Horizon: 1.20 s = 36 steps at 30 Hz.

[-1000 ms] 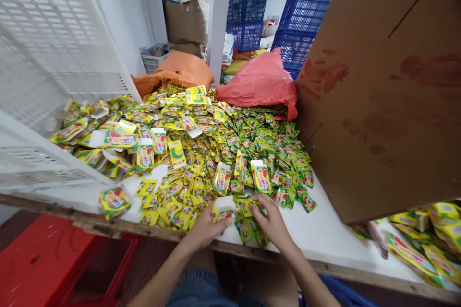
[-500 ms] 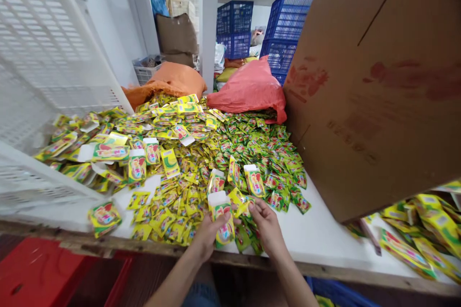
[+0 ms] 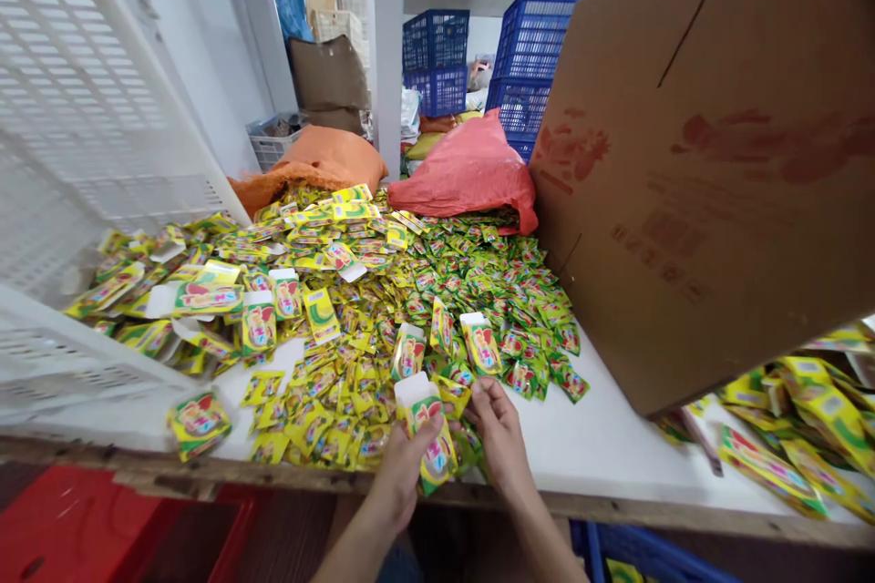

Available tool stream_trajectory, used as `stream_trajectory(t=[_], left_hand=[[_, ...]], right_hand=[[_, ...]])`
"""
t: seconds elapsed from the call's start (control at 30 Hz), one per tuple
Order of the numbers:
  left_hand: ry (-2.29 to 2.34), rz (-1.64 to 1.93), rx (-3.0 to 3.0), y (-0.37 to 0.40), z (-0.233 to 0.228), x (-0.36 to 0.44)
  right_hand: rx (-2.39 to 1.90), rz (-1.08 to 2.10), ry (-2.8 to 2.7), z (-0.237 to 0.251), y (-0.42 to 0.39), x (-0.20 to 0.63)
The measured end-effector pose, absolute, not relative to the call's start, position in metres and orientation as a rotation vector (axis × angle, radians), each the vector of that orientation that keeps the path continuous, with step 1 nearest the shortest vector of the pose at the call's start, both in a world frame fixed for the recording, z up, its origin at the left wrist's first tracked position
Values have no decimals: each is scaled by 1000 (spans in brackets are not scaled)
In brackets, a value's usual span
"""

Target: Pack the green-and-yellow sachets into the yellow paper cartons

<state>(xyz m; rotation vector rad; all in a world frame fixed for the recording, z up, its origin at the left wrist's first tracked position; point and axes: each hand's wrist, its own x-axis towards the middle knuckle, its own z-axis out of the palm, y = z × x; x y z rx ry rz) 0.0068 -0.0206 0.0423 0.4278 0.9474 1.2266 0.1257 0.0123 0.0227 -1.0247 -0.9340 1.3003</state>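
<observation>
Above the white table (image 3: 574, 465), held a small box (image 3: 437, 457) in the left hand (image 3: 402, 465) and with the right hand (image 3: 501, 437) pinched a yellow sachet (image 3: 452, 392) by its edge, so perhaps risked dropping it.

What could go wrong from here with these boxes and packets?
The small box in the left hand has its top flap up, so anything inside might slip out. Yellow packets and green packets meet, so colours could mix. The lone box near the table edge might be knocked off.
</observation>
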Motion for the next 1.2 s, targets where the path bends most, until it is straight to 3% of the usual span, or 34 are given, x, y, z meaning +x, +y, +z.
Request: stream_trajectory(t=[0.33,0.5,0.7,0.9,1.2], left_hand=[[1008,1144,551,-22,35,-3],[1015,1112,715,-20,35,-3],[981,1018,894,-8,31,-2],[990,993,1036,-2,20,-8],[957,958,1075,-2,24,-7]], right_hand=[[-1300,971,-1486,39,4,143],[-1315,993,-1827,54,14,157],[-1179,977,-1595,70,21,151],[-1170,569,-2005,66,17,139],[-1292,390,-2034,58,19,138]])
